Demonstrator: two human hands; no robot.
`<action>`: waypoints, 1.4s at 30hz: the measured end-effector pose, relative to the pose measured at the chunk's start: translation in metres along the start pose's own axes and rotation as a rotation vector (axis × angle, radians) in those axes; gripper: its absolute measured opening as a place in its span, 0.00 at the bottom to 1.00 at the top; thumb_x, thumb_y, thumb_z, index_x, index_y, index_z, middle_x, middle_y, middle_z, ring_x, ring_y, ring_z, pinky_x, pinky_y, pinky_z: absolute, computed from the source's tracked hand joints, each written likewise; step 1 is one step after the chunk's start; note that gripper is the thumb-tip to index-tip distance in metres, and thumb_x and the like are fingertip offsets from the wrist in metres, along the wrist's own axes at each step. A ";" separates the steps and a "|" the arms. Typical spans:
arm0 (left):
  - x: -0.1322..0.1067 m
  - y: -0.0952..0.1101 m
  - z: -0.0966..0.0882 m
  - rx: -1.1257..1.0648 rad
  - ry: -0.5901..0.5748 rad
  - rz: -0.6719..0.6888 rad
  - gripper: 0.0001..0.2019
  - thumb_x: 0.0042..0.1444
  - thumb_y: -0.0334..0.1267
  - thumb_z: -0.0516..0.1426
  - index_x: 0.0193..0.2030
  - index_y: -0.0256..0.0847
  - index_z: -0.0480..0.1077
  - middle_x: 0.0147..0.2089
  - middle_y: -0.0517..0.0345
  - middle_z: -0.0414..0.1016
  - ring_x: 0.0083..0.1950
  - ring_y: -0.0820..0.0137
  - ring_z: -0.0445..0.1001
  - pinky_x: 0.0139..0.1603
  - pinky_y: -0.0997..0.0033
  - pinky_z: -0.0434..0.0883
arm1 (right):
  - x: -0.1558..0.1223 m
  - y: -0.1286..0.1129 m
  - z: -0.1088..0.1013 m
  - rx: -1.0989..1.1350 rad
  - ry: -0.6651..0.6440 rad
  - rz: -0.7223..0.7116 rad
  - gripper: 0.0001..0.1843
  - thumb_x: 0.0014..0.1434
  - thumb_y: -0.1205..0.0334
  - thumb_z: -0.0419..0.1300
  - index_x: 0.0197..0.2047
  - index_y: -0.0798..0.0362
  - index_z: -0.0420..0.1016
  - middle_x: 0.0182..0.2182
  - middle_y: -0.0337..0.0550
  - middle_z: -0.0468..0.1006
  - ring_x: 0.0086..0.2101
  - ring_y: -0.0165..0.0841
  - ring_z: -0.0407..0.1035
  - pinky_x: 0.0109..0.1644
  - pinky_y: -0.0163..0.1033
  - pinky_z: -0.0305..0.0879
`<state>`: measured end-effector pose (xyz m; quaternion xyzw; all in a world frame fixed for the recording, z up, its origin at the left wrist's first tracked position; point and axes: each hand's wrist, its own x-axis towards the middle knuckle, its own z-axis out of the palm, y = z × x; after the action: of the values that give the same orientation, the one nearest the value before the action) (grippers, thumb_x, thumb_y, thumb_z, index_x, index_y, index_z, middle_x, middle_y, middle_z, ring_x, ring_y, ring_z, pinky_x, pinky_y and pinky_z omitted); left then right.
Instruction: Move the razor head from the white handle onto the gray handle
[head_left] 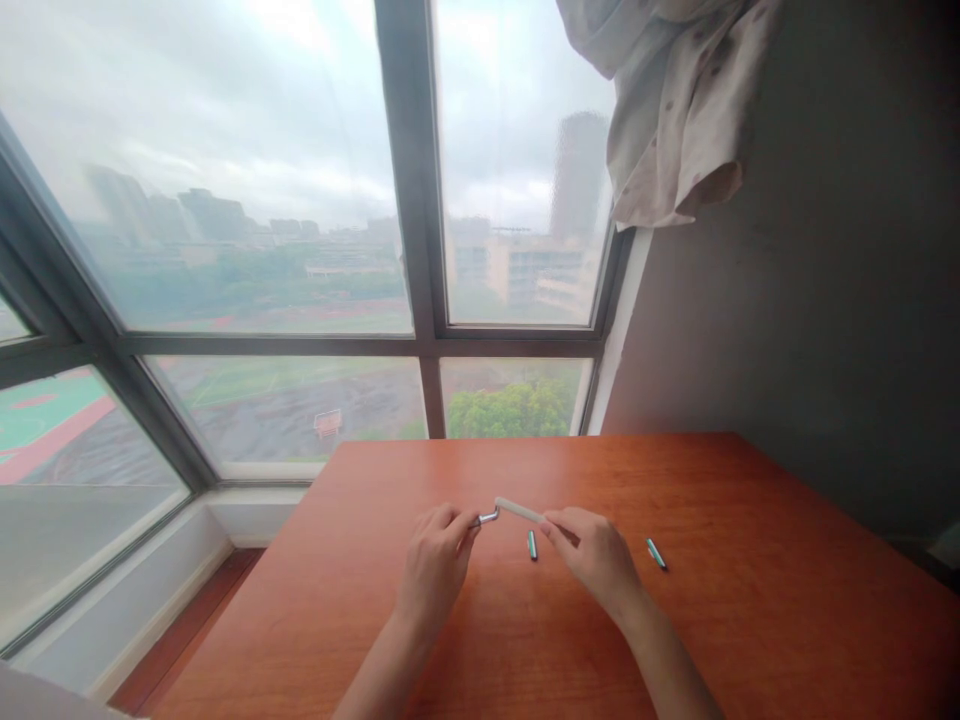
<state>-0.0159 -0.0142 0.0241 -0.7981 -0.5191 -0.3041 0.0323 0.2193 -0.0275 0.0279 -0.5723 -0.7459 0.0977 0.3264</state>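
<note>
My left hand (pixel 437 556) is closed around a silver metal piece with a bent neck, which looks like a razor handle (pixel 488 517); most of it is hidden in the fingers. Between thumb and fingers, my right hand (pixel 597 556) pinches one end of a pale, narrow stick (pixel 519 510). The stick's far end meets or nearly meets the bent tip of the metal piece; whether they touch I cannot tell. Below the stick lies a small teal, white and black piece like a razor cartridge (pixel 532 545). A similar cartridge (pixel 656 554) rests to the right of my right hand.
Both hands are over a reddish-brown wooden table (pixel 337 620). Large windows (pixel 285 200) with a dark frame stand behind it. A light cloth garment (pixel 679 120) hangs at the upper right, beside a grey wall (pixel 810 260).
</note>
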 end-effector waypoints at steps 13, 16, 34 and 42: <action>0.000 0.000 -0.001 -0.026 -0.021 0.007 0.10 0.64 0.38 0.51 0.43 0.45 0.74 0.33 0.56 0.73 0.36 0.65 0.71 0.38 0.69 0.64 | -0.001 0.000 0.001 -0.099 0.044 0.056 0.13 0.64 0.56 0.53 0.36 0.44 0.80 0.29 0.38 0.80 0.30 0.33 0.72 0.29 0.32 0.52; 0.000 -0.001 -0.001 -0.085 -0.007 -0.019 0.10 0.63 0.38 0.51 0.43 0.45 0.73 0.35 0.56 0.74 0.37 0.65 0.72 0.39 0.69 0.65 | 0.000 0.000 0.001 -0.027 0.057 0.063 0.14 0.64 0.55 0.53 0.36 0.46 0.80 0.29 0.40 0.80 0.30 0.33 0.71 0.30 0.32 0.54; 0.003 0.001 -0.002 -0.416 -0.005 -0.120 0.12 0.63 0.42 0.50 0.43 0.43 0.74 0.36 0.53 0.75 0.37 0.65 0.74 0.38 0.69 0.70 | 0.002 -0.006 0.001 0.202 0.030 0.033 0.24 0.66 0.51 0.49 0.29 0.54 0.79 0.21 0.40 0.75 0.24 0.30 0.66 0.27 0.31 0.54; 0.005 0.002 0.000 -0.622 0.020 -0.191 0.14 0.61 0.45 0.53 0.42 0.40 0.76 0.35 0.52 0.78 0.36 0.65 0.75 0.37 0.71 0.71 | 0.002 -0.004 0.001 0.193 0.085 0.084 0.23 0.65 0.49 0.49 0.33 0.52 0.81 0.26 0.43 0.79 0.27 0.33 0.70 0.29 0.32 0.58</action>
<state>-0.0129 -0.0109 0.0277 -0.7145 -0.4734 -0.4575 -0.2369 0.2155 -0.0263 0.0296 -0.5725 -0.6939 0.1585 0.4070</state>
